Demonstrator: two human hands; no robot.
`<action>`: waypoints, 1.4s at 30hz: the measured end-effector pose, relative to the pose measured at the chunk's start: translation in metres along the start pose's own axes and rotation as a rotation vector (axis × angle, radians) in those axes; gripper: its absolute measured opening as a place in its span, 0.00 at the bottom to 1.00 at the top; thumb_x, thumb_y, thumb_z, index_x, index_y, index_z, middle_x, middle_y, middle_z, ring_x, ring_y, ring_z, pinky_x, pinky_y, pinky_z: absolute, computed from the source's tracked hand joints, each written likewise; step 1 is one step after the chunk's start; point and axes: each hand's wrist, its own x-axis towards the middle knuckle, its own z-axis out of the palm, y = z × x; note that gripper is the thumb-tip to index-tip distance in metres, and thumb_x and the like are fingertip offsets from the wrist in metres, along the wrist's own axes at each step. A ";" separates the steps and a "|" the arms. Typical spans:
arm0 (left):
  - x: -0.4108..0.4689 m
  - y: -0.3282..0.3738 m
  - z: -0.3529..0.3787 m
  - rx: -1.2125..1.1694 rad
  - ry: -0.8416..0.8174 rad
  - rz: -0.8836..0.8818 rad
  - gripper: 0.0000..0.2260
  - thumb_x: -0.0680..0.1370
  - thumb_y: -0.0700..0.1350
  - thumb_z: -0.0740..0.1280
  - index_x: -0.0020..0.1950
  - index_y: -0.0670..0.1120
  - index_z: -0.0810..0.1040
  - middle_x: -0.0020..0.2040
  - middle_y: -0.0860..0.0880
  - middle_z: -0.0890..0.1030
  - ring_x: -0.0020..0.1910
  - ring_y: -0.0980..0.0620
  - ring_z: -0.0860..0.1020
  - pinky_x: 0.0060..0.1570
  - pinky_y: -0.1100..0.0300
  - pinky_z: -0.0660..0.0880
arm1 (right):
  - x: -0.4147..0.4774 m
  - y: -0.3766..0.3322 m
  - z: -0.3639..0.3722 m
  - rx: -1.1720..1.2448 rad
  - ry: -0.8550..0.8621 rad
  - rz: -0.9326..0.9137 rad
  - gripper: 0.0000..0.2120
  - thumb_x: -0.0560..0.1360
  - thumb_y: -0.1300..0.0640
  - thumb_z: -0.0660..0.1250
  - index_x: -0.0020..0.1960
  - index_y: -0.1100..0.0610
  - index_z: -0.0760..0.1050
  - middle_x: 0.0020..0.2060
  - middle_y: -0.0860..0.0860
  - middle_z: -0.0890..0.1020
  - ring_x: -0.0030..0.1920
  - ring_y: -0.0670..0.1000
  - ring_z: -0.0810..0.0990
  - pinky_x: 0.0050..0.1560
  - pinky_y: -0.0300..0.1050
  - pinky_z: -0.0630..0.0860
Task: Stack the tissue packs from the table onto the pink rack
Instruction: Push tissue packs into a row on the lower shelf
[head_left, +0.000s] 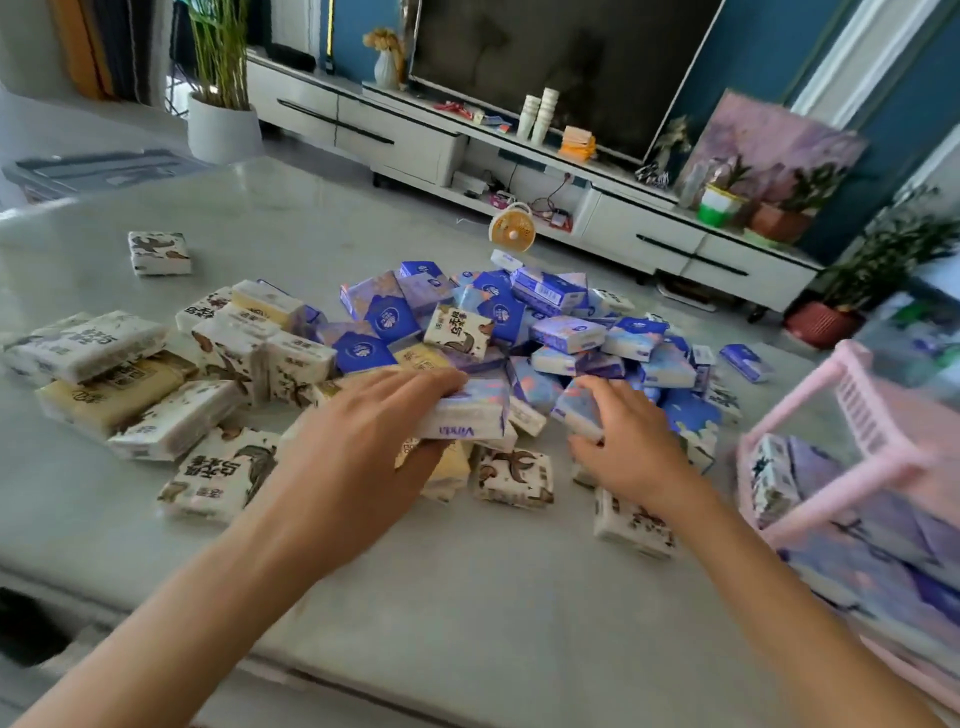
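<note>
Progress early: pink rack (852, 499) part-filled; left hand (358, 447) grips Vinda pack (467, 418), right hand (628, 441) purple pack (577, 408); large heap (519, 322) left on surface (415, 597).

The tissue packs (566, 332) lie heaped on the table (467, 597), white-and-brown and cream ones to the left, blue and purple to the right. A lone pack (158, 253) sits far left. The pink rack (831, 500), near right, holds several packs.

Orange fan (512, 228) beyond table; television (561, 62) behind.
</note>
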 end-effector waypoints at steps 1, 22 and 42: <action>0.000 0.003 0.003 0.020 0.003 0.011 0.21 0.67 0.43 0.66 0.61 0.46 0.77 0.55 0.49 0.82 0.53 0.52 0.77 0.52 0.59 0.70 | -0.002 0.001 0.000 -0.053 -0.022 -0.014 0.24 0.75 0.53 0.64 0.69 0.51 0.62 0.66 0.51 0.67 0.66 0.53 0.65 0.63 0.46 0.59; -0.015 0.091 0.083 -0.125 0.267 0.341 0.19 0.70 0.37 0.65 0.61 0.45 0.72 0.54 0.48 0.71 0.49 0.49 0.73 0.51 0.62 0.68 | -0.153 0.075 -0.007 0.165 0.830 -0.476 0.10 0.79 0.58 0.59 0.58 0.61 0.68 0.59 0.55 0.75 0.65 0.48 0.72 0.63 0.39 0.69; -0.032 0.115 0.105 -0.195 -0.146 0.102 0.16 0.69 0.37 0.57 0.48 0.52 0.79 0.52 0.54 0.77 0.55 0.55 0.72 0.56 0.72 0.64 | -0.235 0.124 0.002 0.211 0.242 -0.129 0.17 0.67 0.56 0.59 0.56 0.48 0.68 0.67 0.51 0.69 0.63 0.50 0.68 0.64 0.34 0.58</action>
